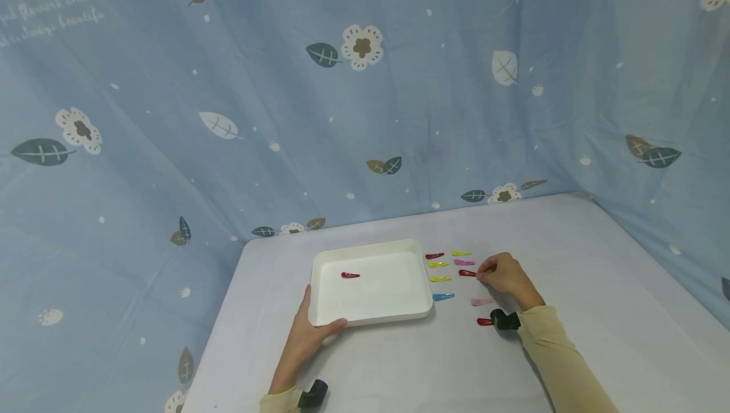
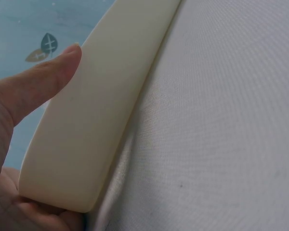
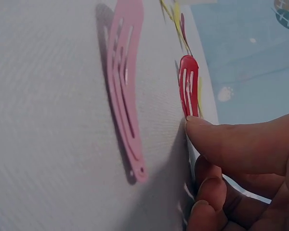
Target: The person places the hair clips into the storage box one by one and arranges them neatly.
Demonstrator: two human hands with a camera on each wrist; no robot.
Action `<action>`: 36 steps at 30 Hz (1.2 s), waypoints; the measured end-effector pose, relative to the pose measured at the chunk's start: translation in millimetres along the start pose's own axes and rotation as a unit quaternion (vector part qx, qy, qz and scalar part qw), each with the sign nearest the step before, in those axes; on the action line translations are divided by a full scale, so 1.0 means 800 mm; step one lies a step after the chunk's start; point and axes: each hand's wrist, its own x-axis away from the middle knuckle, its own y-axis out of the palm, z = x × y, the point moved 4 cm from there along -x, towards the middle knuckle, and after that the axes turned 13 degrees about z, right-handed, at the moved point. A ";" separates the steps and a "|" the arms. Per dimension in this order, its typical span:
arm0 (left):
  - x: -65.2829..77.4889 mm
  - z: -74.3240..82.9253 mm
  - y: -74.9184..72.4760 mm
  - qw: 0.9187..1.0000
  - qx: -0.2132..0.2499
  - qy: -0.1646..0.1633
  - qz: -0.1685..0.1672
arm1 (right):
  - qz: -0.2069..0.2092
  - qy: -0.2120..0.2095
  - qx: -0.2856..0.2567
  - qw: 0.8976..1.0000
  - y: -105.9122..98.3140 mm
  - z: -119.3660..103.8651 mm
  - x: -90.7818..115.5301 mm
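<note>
Clips (image 1: 440,279) beside a white tray (image 1: 382,296).
Left hand (image 1: 305,335) grips the tray's corner; right hand (image 1: 506,275) pinches a red clip (image 3: 189,84).

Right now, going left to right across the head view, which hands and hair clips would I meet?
Left hand, red snap clip in the white tray, blue snap clip, pinched red snap clip, right hand; clips whose order overlaps omitted.
</note>
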 end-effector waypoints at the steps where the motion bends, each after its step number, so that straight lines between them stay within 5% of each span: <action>1: 0.000 0.000 0.000 1.000 -0.001 0.000 0.001 | -0.001 -0.004 0.001 1.000 -0.001 -0.001 0.000; 27: 0.001 0.001 0.000 1.000 0.009 0.004 0.001 | 0.006 -0.026 -0.028 0.999 -0.006 -0.004 0.000; 36: 0.002 -0.001 -0.001 1.000 0.000 -0.006 0.002 | -0.015 0.009 -0.051 0.999 -0.006 -0.005 0.004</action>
